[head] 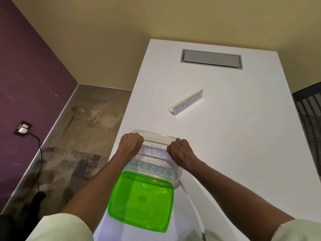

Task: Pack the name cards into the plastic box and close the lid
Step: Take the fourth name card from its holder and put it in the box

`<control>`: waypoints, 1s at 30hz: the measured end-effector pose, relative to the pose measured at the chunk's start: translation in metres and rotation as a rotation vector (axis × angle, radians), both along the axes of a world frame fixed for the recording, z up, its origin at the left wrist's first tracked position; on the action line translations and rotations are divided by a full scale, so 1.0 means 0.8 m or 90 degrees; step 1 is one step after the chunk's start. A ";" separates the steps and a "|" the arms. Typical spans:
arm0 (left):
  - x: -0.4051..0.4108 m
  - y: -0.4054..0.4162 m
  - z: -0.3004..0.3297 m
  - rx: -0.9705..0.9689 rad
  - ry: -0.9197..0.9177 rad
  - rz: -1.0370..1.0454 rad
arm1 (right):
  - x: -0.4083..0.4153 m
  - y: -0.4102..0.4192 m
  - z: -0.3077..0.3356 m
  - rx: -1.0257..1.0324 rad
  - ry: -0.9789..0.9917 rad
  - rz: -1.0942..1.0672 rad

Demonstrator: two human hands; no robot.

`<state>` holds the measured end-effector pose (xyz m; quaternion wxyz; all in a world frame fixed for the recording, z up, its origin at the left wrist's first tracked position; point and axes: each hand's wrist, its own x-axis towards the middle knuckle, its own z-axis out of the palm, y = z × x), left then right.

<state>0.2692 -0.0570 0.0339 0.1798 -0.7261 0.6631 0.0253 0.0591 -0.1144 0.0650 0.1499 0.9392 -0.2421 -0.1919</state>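
A clear plastic box (177,180) stands open on the white table (225,136) near its left edge. Inside it stands a name card reading PHUNSUK (152,168), nearest me. Behind it is a second name card, reading STEPH... (154,152). My left hand (131,145) grips that card's left end and my right hand (180,151) grips its right end, both over the box. A third name card, reading KOSAKSI (186,102), lies on the table farther away. The green lid (141,200) lies flat in front of the box, touching its near rim.
A grey cable hatch (211,59) is set into the far end of the table. A black mesh chair (309,108) stands at the right edge. Left of the table are bare floor, a purple wall and a wall socket (22,130) with a cable.
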 end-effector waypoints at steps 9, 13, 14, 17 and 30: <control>-0.005 -0.002 0.002 0.002 0.022 -0.002 | 0.000 -0.001 -0.014 0.001 -0.020 -0.003; -0.009 -0.001 0.010 -0.005 0.012 0.004 | 0.001 -0.002 -0.015 -0.004 -0.030 -0.012; -0.011 0.001 0.013 0.008 0.000 0.006 | 0.000 -0.002 -0.015 -0.005 -0.040 -0.013; -0.016 0.007 0.021 -0.026 -0.026 -0.011 | 0.000 -0.001 -0.012 0.005 -0.078 -0.017; -0.047 -0.008 0.052 -0.253 0.250 0.303 | -0.037 -0.003 0.022 0.140 -0.343 -0.144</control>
